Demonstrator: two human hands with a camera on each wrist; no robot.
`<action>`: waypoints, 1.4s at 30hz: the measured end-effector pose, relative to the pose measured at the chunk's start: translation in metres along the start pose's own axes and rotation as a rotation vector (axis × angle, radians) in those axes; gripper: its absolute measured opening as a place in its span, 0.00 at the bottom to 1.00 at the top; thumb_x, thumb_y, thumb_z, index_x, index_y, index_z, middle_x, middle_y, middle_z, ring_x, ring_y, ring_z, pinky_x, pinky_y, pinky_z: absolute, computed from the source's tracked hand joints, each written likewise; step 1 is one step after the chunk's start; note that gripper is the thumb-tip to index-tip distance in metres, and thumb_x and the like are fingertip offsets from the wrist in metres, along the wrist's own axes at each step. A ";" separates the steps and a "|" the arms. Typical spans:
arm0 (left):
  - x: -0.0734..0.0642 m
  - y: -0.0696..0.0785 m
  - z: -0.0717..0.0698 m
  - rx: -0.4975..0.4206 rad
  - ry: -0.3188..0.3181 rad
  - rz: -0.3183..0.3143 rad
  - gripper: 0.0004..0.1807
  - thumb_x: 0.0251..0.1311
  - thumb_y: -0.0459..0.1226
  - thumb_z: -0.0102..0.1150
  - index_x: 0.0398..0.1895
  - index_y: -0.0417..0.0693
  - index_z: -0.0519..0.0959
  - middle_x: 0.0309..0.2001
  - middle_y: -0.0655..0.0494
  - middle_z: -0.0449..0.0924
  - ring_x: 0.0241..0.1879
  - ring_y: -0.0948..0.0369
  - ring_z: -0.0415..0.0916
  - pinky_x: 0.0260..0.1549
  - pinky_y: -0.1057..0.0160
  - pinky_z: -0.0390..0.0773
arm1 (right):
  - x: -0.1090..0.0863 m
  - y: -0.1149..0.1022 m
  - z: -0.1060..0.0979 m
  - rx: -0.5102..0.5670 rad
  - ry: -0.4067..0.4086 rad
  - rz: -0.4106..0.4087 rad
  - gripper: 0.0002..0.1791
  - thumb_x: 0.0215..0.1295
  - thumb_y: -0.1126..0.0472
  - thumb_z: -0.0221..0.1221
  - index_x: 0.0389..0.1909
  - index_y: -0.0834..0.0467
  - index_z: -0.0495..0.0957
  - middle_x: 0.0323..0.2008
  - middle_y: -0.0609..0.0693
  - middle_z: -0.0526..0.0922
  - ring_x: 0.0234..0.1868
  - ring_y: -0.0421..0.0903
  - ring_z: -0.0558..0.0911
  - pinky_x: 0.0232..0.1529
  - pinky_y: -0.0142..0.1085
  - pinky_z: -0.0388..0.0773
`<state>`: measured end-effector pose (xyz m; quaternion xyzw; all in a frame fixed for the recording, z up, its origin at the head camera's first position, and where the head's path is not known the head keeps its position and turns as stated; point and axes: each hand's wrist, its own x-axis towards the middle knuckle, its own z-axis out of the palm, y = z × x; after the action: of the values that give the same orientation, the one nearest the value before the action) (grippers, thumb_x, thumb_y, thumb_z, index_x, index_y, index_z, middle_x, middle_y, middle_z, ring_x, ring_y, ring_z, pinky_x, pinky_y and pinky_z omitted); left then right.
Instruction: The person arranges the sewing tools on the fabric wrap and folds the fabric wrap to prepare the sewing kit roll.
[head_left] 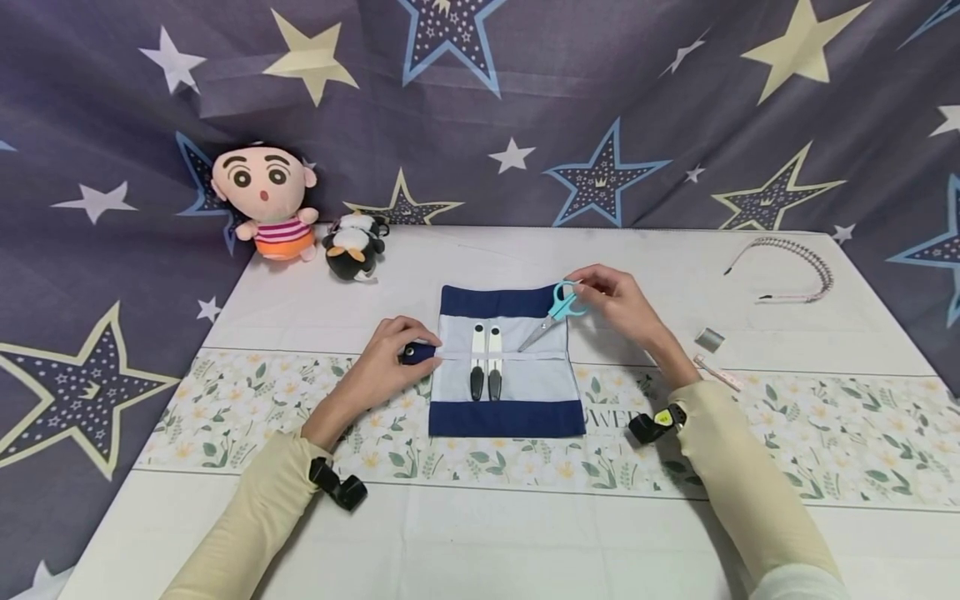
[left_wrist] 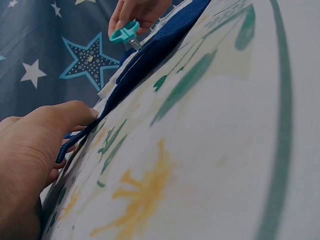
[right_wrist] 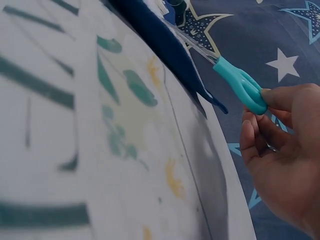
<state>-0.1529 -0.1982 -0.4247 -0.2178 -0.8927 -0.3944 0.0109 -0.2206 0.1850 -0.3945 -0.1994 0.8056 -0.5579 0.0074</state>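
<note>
Turquoise scissors (head_left: 561, 308) in the right hand (head_left: 617, 302), over an open navy-and-grey fabric pouch (head_left: 506, 419).
Right finger and thumb pinch the handles; blades slant down-left, tips at the pouch's middle seam, contact unclear. Left hand (head_left: 384, 354), apart from the right, pinches the snap tab (head_left: 418, 353) at the pouch's left edge. Two white, black-ended tools (head_left: 495, 385) lie side by side on the pouch, left of the blades.
</note>
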 end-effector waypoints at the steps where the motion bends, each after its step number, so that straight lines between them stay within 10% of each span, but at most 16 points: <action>1: 0.000 0.000 0.000 0.000 0.001 0.000 0.11 0.68 0.44 0.70 0.50 0.53 0.86 0.57 0.52 0.74 0.60 0.49 0.64 0.54 0.42 0.68 | 0.001 0.000 0.001 -0.006 -0.003 0.000 0.13 0.79 0.66 0.55 0.56 0.69 0.80 0.41 0.66 0.82 0.36 0.53 0.79 0.36 0.36 0.71; 42: 0.000 0.001 0.000 -0.001 -0.009 -0.014 0.11 0.68 0.44 0.69 0.50 0.53 0.86 0.57 0.52 0.73 0.60 0.50 0.64 0.55 0.42 0.68 | 0.017 -0.016 0.037 -0.194 -0.149 0.009 0.14 0.78 0.66 0.56 0.58 0.64 0.82 0.45 0.56 0.82 0.37 0.50 0.76 0.37 0.38 0.73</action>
<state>-0.1527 -0.1975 -0.4236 -0.2133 -0.8940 -0.3939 0.0041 -0.2222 0.1413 -0.3905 -0.2366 0.8539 -0.4607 0.0504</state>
